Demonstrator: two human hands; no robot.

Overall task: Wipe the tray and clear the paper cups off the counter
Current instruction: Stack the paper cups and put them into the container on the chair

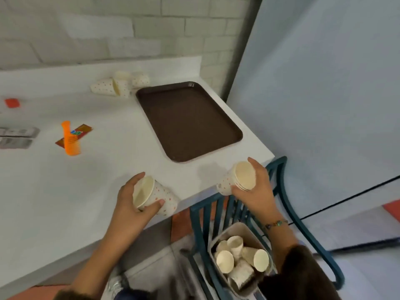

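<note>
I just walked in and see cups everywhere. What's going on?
A person is clearing the counter. The left hand grips a dotted cup at the near edge; the right hand grips a nested stack past the edge. A bin on the blue chair below holds discarded cups. Loose cups lie by the brown tray.

1. L hand (134,198) grips a dotted paper cup (161,197) lying on its side at the counter (75,191) front edge, mouth twd the camera.
2. R hand (257,189) grips a nested cup stack (232,179), tilted, at the counter's near-R corner.
3. Brown tray (188,120) lies flat by the counter's R end.
4. Loose cups (120,84) lie tipped over just beyond the tray's far-L corner.
5. Orange comb (71,139) lies on a red packet (83,129), well L of the tray.
6. Below the R hand: grey bin (236,227) w/ cups piled inside, on a blue chair (287,204).
</note>
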